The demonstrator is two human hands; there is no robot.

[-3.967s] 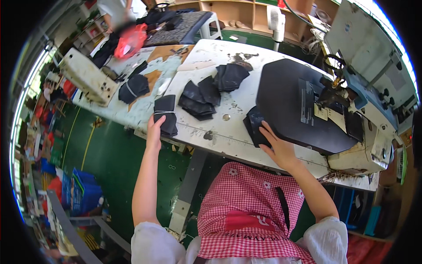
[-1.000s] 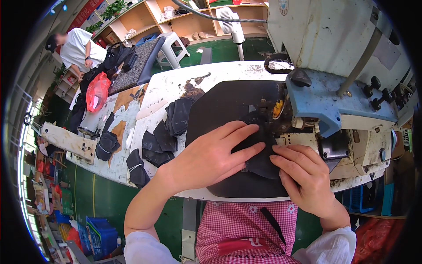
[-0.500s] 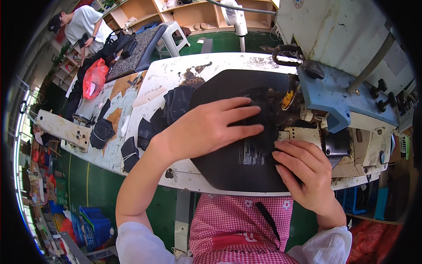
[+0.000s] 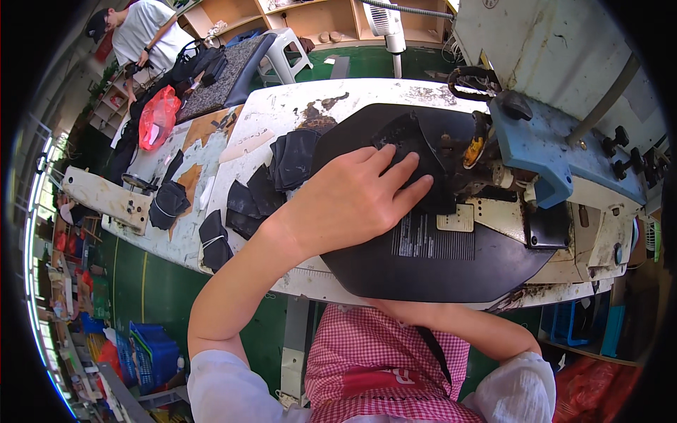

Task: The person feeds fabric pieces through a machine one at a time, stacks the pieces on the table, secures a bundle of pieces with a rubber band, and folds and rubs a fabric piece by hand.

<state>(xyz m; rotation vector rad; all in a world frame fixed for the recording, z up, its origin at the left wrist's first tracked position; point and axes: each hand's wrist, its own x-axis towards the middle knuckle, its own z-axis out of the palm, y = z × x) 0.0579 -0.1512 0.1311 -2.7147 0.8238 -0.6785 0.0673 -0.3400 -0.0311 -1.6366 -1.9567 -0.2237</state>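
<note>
Left hand (image 4: 352, 201) of mine is lying on a black piece (image 4: 415, 135), fingers a bit spread with the tips resting on it, not gripping anything as far as I can see. My right hand has gone out of sight below the front edge of the black plate (image 4: 486, 275), only the forearm (image 4: 465, 324) shows, so can't tell you if it's holding something. Hands are definitely apart though.

Piece itself sits on the plate, up toward its far edge, right under and just past my left fingertips. Its right side is near the little metal plate (image 4: 456, 220) and the blue-armed sewing machine (image 4: 564, 151).

Rest of the black stuff is on the white tabletop (image 4: 367, 92): one stack (image 4: 295, 158) just beside the plate's left edge, some looser pieces (image 4: 243, 211) left of that, partly behind my forearm, and a tied bundle (image 4: 214, 240) near the tabletop's front left corner. Past the far left, somebody in a white shirt (image 4: 144, 39) is standing near a red bag (image 4: 159, 116).
</note>
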